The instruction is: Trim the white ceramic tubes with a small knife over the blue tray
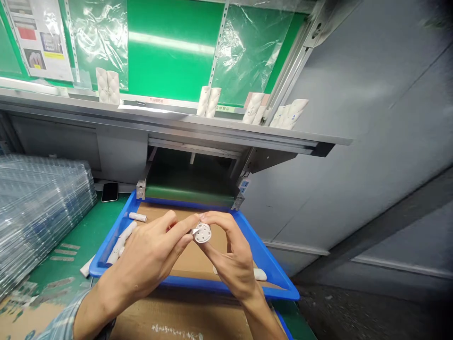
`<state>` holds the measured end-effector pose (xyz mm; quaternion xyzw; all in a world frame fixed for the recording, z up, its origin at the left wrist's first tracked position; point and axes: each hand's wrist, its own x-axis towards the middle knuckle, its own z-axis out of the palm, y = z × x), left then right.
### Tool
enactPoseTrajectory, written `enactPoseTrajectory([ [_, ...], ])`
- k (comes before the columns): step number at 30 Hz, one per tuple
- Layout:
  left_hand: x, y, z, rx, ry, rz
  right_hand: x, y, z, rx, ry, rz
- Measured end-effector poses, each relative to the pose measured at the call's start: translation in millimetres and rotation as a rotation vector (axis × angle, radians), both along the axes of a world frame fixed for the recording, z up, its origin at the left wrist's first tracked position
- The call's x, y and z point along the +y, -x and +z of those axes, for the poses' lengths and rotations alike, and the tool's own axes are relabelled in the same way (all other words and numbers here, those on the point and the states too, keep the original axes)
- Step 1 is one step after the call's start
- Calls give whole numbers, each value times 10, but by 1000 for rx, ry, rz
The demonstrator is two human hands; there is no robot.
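Observation:
Over the blue tray (283, 292), my right hand (233, 250) is closed round a white cylindrical piece (203, 234), its round end with several small holes turned toward me. My left hand (155, 250) is pinched at the left side of that end. A small pale pointed sliver (195, 231) shows at its fingertips against the end face; its kind is too small to tell. The rest of the cylinder is hidden behind the fingers.
White tubular pieces (122, 241) lie along the tray's left side, another (260, 274) at the right. Behind the tray is a green conveyor belt (191, 182). Stacked clear plastic trays (46, 203) and a phone (110, 192) are on the left. Quilted white tubes (108, 86) stand on the shelf (170, 120).

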<state>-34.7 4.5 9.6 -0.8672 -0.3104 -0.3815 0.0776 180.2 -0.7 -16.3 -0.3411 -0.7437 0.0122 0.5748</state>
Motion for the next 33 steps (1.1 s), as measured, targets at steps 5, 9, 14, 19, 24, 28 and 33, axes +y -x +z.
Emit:
enactPoseTrajectory([
  [5, -7, -29, -7, 10, -14, 9, -12, 5, 25, -21, -33, -27],
  [9, 11, -20, -24, -29, -28, -8, -9, 3, 21, -16, -41, -21],
  [14, 10, -11, -59, -75, 8, -45, -11, -1, 26, -21, -60, -19],
  [19, 12, -12, -85, -92, 44, -59, -16, -6, 18, -26, -59, -25],
  [24, 15, -7, -89, -73, 3, -31, -14, 0, 11, -29, -45, -16],
  [28, 25, -15, -65, -78, -26, -28, -5, 0, 7, -32, -53, -18],
  [33, 38, -28, -70, -118, -44, -43, 13, -16, -18, -40, -84, -32],
])
